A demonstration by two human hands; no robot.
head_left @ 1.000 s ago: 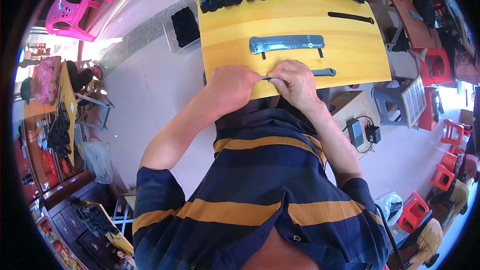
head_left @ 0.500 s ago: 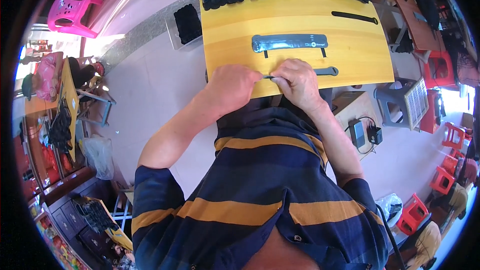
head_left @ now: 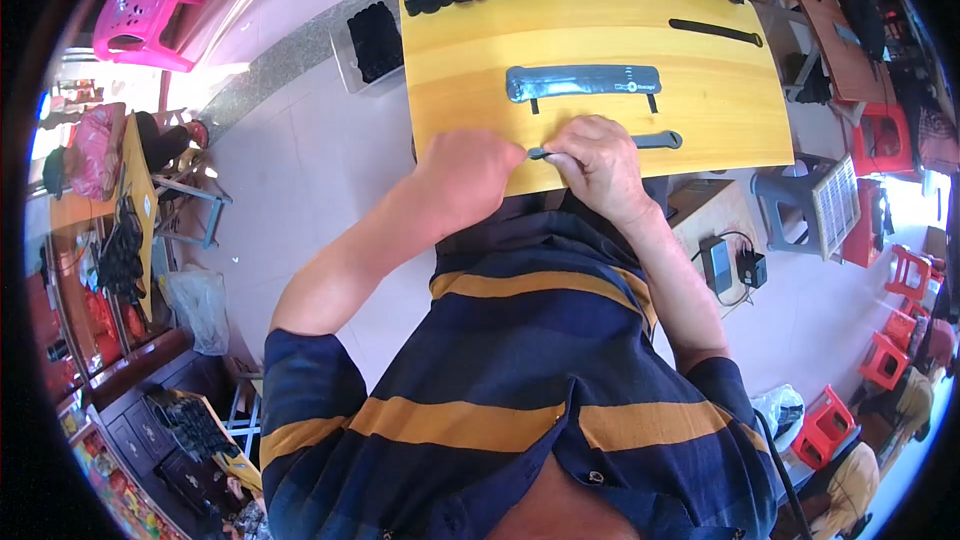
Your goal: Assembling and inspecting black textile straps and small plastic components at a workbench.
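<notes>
Fingers of the left hand (head_left: 466, 172) and right hand (head_left: 602, 164) pinch a gray strap (head_left: 656, 141), apparently to steady it, its looped end extending right of them over the surface (head_left: 455, 70); a dark pouch (head_left: 580, 83) lies just beyond, seemingly kept within reach.
</notes>
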